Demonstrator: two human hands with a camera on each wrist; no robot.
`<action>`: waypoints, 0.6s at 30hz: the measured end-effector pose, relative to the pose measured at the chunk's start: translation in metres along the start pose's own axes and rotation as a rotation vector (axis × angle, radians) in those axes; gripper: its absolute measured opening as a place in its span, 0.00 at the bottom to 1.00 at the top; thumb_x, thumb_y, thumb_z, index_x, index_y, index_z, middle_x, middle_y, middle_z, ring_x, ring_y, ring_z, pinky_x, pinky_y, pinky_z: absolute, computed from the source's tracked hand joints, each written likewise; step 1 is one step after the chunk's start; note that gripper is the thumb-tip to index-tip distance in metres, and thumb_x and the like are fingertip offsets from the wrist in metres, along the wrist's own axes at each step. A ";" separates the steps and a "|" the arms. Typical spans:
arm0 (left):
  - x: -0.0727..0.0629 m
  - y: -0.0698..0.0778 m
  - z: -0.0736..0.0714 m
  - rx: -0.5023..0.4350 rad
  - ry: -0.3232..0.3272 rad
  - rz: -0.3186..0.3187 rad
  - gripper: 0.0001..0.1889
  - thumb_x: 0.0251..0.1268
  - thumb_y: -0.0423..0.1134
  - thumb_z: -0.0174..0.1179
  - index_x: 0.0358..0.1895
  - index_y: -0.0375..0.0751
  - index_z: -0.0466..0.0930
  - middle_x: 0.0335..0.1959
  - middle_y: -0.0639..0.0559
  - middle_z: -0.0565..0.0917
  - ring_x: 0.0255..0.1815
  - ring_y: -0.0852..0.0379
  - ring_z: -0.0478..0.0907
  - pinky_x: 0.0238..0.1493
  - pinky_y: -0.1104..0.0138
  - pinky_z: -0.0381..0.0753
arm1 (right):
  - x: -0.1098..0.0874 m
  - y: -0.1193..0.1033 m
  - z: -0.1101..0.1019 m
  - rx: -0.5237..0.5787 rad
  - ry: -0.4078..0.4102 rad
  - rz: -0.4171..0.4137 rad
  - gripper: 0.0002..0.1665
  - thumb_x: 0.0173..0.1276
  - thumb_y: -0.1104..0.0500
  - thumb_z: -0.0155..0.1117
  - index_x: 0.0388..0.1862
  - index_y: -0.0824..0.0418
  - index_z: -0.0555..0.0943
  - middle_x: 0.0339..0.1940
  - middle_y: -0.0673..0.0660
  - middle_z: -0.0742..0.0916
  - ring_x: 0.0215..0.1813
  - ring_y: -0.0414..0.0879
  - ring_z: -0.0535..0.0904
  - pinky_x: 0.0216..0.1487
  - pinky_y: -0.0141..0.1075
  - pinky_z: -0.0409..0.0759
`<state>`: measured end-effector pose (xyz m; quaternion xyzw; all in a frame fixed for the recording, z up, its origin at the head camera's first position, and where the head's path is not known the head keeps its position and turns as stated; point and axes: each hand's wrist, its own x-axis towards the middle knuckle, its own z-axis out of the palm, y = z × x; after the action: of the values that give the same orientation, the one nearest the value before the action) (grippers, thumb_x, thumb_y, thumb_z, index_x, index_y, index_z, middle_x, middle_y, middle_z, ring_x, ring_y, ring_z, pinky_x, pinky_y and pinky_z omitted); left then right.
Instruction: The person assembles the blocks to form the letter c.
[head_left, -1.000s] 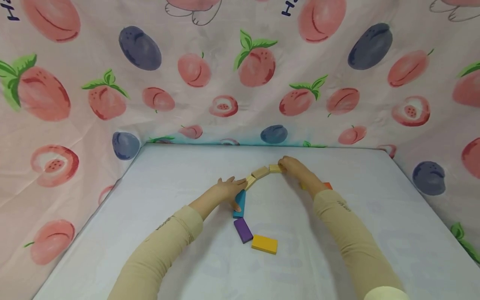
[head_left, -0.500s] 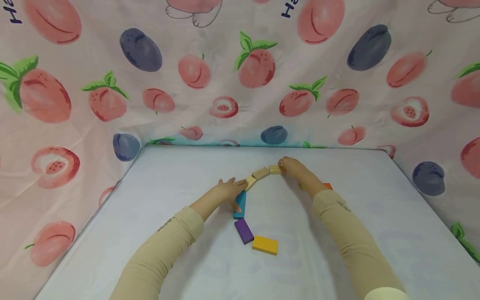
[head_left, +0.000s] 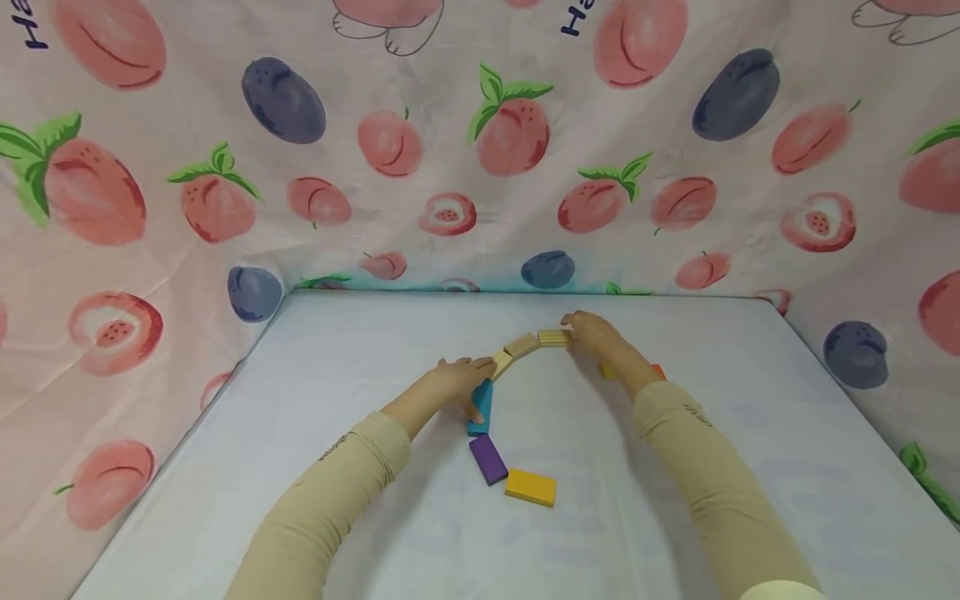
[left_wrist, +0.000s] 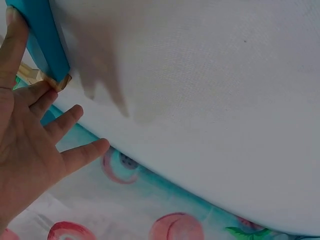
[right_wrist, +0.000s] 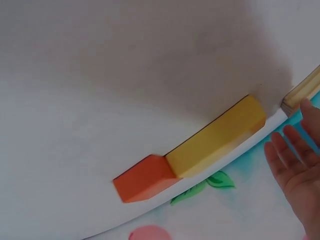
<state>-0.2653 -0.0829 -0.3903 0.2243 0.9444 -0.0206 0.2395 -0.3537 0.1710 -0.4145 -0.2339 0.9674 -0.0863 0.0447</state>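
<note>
A curved row of blocks lies on the white table (head_left: 390,517). My left hand (head_left: 452,383) spreads its fingers beside the blue block (head_left: 485,403); its straight thumb presses along that block. Its index fingertip touches the plain wooden block (head_left: 502,364) at the blue block's far end, as the left wrist view shows. Beyond it follow a second plain wooden block (head_left: 522,345) and a ridged-looking wooden block (head_left: 553,338). At the right end of this last block is my right hand (head_left: 594,335), fingers extended and thumb close to the block's end in the right wrist view.
A purple block (head_left: 488,460) and a yellow block (head_left: 531,487) continue the curve toward me. Under my right forearm, partly hidden in the head view, a second yellow block (right_wrist: 215,137) meets an orange block (right_wrist: 146,179). A fruit-print cloth (head_left: 450,150) stands behind the table.
My right hand has loosened its fingers from the rightmost wooden block and shifted slightly right, showing more of the second yellow block. The left hand stays at the blue block.
</note>
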 end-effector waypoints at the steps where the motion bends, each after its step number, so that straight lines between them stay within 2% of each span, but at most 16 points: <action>1: 0.000 0.000 0.000 -0.001 0.000 0.002 0.49 0.53 0.52 0.68 0.75 0.47 0.48 0.77 0.53 0.48 0.76 0.44 0.50 0.70 0.39 0.52 | -0.001 0.001 -0.001 0.010 0.008 0.001 0.26 0.60 0.64 0.67 0.56 0.71 0.74 0.53 0.70 0.80 0.56 0.63 0.76 0.60 0.51 0.74; 8: 0.001 0.000 -0.003 0.011 0.006 -0.001 0.50 0.52 0.53 0.68 0.75 0.46 0.49 0.77 0.53 0.49 0.76 0.45 0.49 0.70 0.40 0.52 | -0.012 0.007 -0.008 0.031 0.077 0.001 0.18 0.63 0.67 0.63 0.51 0.70 0.77 0.49 0.68 0.82 0.53 0.61 0.78 0.56 0.50 0.76; 18: 0.000 0.000 -0.002 0.002 0.005 0.009 0.49 0.53 0.53 0.67 0.75 0.46 0.49 0.77 0.52 0.49 0.77 0.45 0.48 0.70 0.40 0.52 | -0.028 0.012 -0.009 0.042 0.113 -0.013 0.15 0.61 0.69 0.64 0.48 0.70 0.79 0.47 0.67 0.83 0.51 0.60 0.78 0.55 0.50 0.77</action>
<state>-0.2658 -0.0824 -0.3887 0.2288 0.9440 -0.0198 0.2369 -0.3353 0.1957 -0.4064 -0.2339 0.9648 -0.1199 -0.0055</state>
